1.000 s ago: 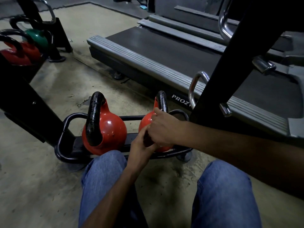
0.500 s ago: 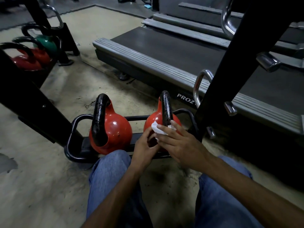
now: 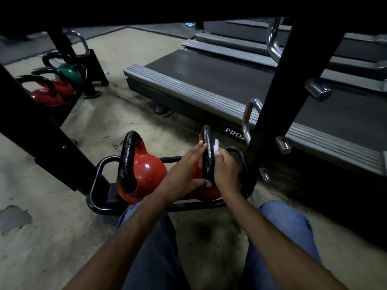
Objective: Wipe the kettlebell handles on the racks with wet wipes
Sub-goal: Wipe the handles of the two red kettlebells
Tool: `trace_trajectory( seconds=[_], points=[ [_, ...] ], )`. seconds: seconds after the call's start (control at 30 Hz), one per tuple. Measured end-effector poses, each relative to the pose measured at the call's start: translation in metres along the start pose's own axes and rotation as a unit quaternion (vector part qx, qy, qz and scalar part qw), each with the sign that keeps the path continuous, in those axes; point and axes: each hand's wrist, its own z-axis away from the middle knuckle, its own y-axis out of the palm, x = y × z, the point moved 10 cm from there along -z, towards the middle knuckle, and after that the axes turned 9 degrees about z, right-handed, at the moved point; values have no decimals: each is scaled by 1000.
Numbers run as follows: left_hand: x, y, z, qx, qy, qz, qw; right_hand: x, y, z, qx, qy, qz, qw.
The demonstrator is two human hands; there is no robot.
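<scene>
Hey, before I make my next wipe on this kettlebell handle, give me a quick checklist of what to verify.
1. Wet wipe gripped in right hand: ok, pressed to the right side of the right kettlebell handle.
2. Left hand steadying that handle: ok, fingers touch its left side.
3. Right kettlebell seated in the rack: ok, upright.
4. Whole handle wiped: cannot tell.
5. Left kettlebell handle wiped: cannot tell; glossy, no hand on it.
</scene>
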Motion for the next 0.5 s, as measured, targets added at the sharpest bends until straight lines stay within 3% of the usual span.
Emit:
trace_trajectory(
  seconds=[0.03, 0.1, 0.13, 0.17, 0.37, 0.5],
  points=[
    [-3, -1, -3, 16, 0, -22, 1000, -10, 12, -7, 48, 103, -114, 987],
    [-6, -5, -11, 39, 14, -79, 996, -12, 43, -13, 156, 265, -329, 893],
    [-9, -8, -16, 48, 25, -115, 992, -3, 51, -17, 192, 291, -385, 855],
    [-10, -10, -21, 58, 30, -146, 987, 3, 54, -19, 207, 293, -406, 840],
    [-15, -17, -52, 131, 7, -200, 971, 4, 44, -23, 222, 249, -344, 878],
    [-16, -15, -60, 152, -5, -221, 963, 9, 43, -47, 150, 292, -330, 885]
  ],
)
